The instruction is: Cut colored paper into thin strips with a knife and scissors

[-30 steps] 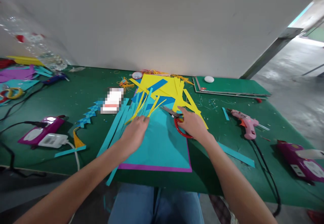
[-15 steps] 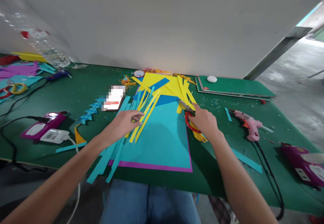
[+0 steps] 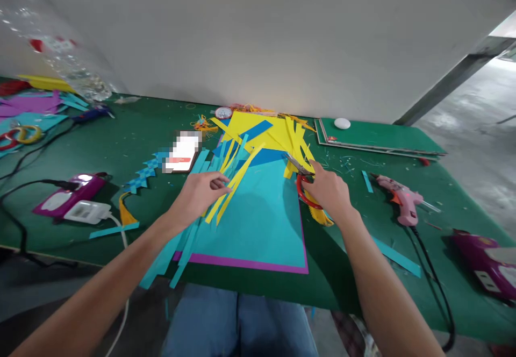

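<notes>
Two yellow strips (image 3: 231, 187) under left hand (image 3: 197, 195) grip.

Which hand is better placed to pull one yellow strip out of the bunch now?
Probably the left hand: its fingers already lie on the loose yellow strips. The right hand is busy, its grip shut on the red-handled scissors beside the teal sheet.

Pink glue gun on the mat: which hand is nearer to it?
Right. The right hand, holding red-handled scissors, lies just left of the pink glue gun; the left hand is farther off, across the teal sheet.
</notes>
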The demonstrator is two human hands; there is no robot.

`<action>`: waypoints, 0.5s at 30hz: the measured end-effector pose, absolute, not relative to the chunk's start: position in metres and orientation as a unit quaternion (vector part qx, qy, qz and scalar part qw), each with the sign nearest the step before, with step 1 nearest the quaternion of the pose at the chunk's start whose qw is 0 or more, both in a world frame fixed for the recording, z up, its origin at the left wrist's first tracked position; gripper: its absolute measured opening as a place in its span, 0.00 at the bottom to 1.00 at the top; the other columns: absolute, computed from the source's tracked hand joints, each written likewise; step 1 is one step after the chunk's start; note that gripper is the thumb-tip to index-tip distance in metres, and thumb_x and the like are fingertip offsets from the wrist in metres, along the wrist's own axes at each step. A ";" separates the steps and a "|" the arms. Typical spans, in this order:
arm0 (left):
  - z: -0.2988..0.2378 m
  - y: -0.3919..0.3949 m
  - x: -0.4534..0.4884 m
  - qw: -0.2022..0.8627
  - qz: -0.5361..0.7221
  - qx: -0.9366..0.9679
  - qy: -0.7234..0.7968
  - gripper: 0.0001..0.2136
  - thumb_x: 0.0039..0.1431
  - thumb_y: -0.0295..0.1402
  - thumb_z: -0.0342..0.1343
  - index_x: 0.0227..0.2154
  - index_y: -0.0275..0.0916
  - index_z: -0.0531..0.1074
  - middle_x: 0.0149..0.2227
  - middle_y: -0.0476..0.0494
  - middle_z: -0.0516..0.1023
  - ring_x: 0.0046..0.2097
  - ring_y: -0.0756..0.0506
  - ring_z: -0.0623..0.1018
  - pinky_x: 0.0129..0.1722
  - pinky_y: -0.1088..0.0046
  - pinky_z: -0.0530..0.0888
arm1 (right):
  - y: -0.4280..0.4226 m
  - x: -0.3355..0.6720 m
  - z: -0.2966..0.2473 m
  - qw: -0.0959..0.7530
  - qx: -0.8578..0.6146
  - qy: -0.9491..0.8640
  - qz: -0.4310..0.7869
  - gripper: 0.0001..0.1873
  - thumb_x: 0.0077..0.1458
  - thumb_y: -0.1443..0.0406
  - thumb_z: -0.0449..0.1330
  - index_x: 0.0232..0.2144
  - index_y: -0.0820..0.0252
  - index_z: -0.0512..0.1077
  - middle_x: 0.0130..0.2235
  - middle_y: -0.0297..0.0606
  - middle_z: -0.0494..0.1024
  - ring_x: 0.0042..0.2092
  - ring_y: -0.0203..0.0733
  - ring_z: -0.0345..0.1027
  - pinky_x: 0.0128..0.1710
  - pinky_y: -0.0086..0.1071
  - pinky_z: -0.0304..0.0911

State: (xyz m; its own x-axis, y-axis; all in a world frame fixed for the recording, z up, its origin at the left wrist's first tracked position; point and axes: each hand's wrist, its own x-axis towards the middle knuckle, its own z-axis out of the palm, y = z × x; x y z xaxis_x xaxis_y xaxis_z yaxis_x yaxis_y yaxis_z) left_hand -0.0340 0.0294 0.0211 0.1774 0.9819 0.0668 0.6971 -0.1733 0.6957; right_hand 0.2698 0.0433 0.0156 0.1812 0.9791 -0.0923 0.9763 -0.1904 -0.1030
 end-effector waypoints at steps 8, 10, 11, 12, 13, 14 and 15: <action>0.011 0.039 -0.037 0.191 0.228 0.762 0.576 0.19 0.61 0.49 0.54 0.35 0.37 0.79 0.26 0.44 0.80 0.27 0.45 0.78 0.27 0.72 0.69 | 0.044 0.268 0.015 0.012 -0.769 -0.637 0.050 0.35 0.58 0.56 0.55 0.66 0.56 0.56 0.45 0.50 0.80 0.44 0.59 0.76 0.36 0.40 0.65; 0.016 0.042 -0.039 0.191 0.228 0.767 0.569 0.17 0.62 0.47 0.53 0.35 0.37 0.79 0.23 0.45 0.79 0.26 0.46 0.77 0.26 0.73 0.68 | 0.042 0.266 0.018 0.022 -0.768 -0.639 0.036 0.33 0.59 0.55 0.54 0.65 0.55 0.57 0.47 0.50 0.80 0.45 0.58 0.75 0.36 0.40 0.65; 0.019 0.046 -0.039 0.201 0.237 0.765 0.564 0.16 0.62 0.46 0.54 0.35 0.37 0.79 0.23 0.45 0.79 0.26 0.46 0.77 0.26 0.74 0.68 | 0.041 0.263 0.020 0.030 -0.765 -0.643 0.028 0.32 0.60 0.55 0.54 0.64 0.54 0.58 0.48 0.49 0.79 0.45 0.58 0.75 0.36 0.40 0.65; 0.022 0.050 -0.039 0.219 0.246 0.763 0.556 0.16 0.61 0.45 0.55 0.35 0.37 0.79 0.23 0.46 0.80 0.26 0.46 0.78 0.27 0.74 0.69 | 0.039 0.260 0.022 0.039 -0.761 -0.647 0.021 0.31 0.60 0.55 0.53 0.64 0.54 0.59 0.48 0.48 0.79 0.45 0.58 0.75 0.35 0.39 0.65; 0.025 0.056 -0.038 0.228 0.263 0.757 0.553 0.15 0.61 0.45 0.55 0.35 0.37 0.79 0.23 0.46 0.79 0.26 0.47 0.77 0.26 0.75 0.68 | 0.037 0.256 0.024 0.047 -0.754 -0.654 0.017 0.29 0.60 0.56 0.53 0.63 0.53 0.61 0.48 0.47 0.80 0.45 0.57 0.75 0.35 0.39 0.64; 0.026 0.062 -0.036 0.237 0.271 0.752 0.553 0.15 0.60 0.45 0.57 0.34 0.38 0.79 0.22 0.47 0.79 0.24 0.49 0.75 0.25 0.76 0.67 | 0.035 0.252 0.025 0.053 -0.747 -0.663 0.016 0.28 0.60 0.56 0.53 0.61 0.53 0.63 0.48 0.46 0.80 0.44 0.57 0.76 0.35 0.39 0.64; 0.027 0.069 -0.033 0.243 0.275 0.751 0.549 0.15 0.60 0.46 0.57 0.33 0.38 0.79 0.22 0.48 0.79 0.21 0.50 0.72 0.23 0.77 0.66 | 0.032 0.246 0.026 0.053 -0.739 -0.671 0.017 0.27 0.60 0.55 0.53 0.60 0.53 0.64 0.47 0.46 0.80 0.44 0.56 0.76 0.34 0.38 0.64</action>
